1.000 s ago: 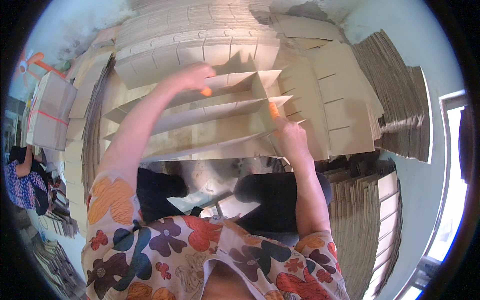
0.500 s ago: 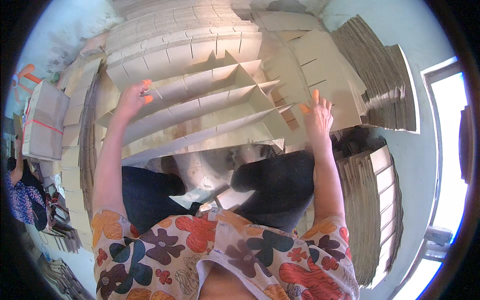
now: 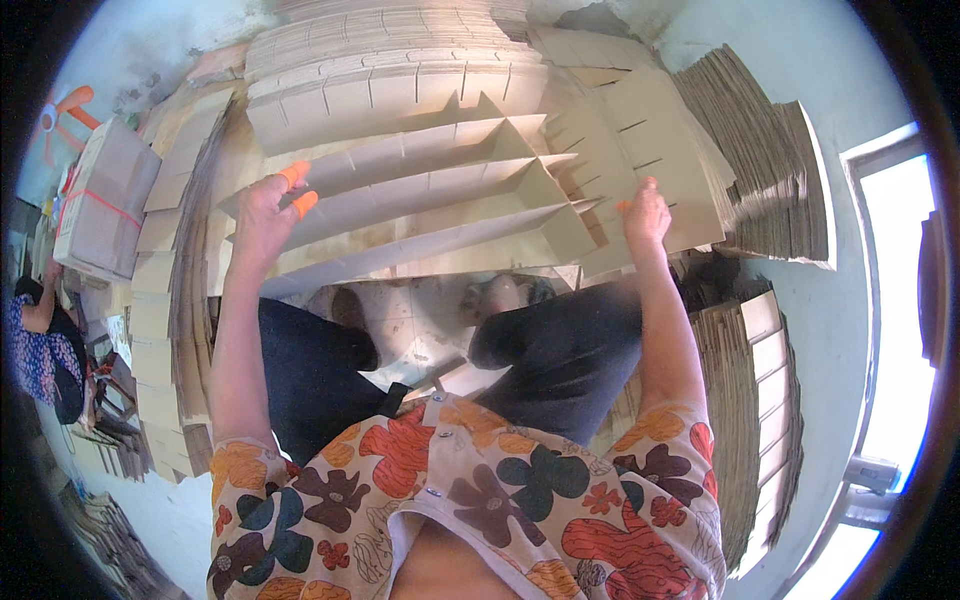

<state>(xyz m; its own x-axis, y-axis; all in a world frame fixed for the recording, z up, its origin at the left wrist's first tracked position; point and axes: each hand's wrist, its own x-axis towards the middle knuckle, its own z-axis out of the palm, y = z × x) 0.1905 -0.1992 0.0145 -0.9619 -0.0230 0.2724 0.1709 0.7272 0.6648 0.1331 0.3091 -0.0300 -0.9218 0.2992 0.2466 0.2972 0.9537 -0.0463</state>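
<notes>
Here the slotted cardboard divider grid (image 3: 430, 215) stands before the knees, light, stiff yet easily creased, best taken at its end strips, where the left hand (image 3: 262, 215) and right hand (image 3: 646, 212) pinch it, fingers closed.

Pale blue-white wall (image 3: 870, 90) along upper right of frame, paint worn near top centre. Bright window (image 3: 895, 320) at right edge, daylight overexposed, frame pale. Light tiled floor (image 3: 420, 310) at frame centre. Flat cardboard stacks (image 3: 770, 160) at upper right, more stacks (image 3: 745, 400) lower right. Tied bundle (image 3: 100, 200) at left. Second person (image 3: 40, 345) at far left edge.
</notes>
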